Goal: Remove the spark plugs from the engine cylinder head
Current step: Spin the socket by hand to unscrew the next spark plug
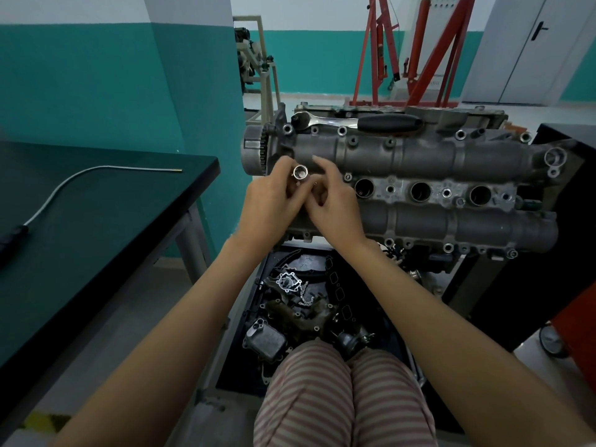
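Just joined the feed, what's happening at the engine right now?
A person stands over the grey metal engine cylinder head, both hands at its left end. The left hand grips a shiny silver socket, open end up, and the right hand works beside it with fingers curled. Three round plug wells lie exposed to the right; what they hold cannot be seen. A chrome ratchet with a black handle rests on top of the head, untouched.

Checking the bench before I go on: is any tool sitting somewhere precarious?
Yes: the ratchet wrench lies loose along the far top edge of the cylinder head, held by neither hand, so it might slide off.
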### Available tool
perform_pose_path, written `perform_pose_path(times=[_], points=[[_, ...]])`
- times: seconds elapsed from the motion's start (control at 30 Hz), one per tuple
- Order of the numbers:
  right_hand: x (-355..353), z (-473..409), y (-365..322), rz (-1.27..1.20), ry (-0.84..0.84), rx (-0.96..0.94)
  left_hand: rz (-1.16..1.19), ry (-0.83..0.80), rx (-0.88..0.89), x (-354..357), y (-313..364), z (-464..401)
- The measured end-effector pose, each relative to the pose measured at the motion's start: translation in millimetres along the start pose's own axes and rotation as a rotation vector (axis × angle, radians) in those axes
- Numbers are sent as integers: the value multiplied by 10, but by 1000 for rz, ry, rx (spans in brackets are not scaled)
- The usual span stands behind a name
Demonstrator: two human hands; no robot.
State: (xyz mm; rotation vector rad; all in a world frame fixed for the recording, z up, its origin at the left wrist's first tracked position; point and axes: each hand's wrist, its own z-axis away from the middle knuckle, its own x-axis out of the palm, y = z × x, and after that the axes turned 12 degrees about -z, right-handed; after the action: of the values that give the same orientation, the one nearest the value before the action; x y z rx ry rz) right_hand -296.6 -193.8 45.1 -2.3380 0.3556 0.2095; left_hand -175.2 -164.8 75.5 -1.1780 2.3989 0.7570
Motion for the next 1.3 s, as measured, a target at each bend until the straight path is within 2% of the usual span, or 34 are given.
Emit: perform_pose_path(times=[0.07,0.13,0.37,0.57,0.83,1.07,1.3], points=[[13,-8,-3,-62,37,54,26,33,-66,31,21,-22],[7,-6,-6,-83,64,30,21,46,-65,34,39,-33],[-19,16,4,-25,12,-91,-35,-36,97,-37,-12,21],[12,11,28,-97,52,35,5,43,-48,36,37,-12],[-27,49,-8,-36,-6,-93,-81,-15,122,-30,22,21],[-7,36,23,-74,26,-13,-13,48,-4,34,37,36],[-25,42,32,-40,0,-109,-84,-3,82,4,26,50]])
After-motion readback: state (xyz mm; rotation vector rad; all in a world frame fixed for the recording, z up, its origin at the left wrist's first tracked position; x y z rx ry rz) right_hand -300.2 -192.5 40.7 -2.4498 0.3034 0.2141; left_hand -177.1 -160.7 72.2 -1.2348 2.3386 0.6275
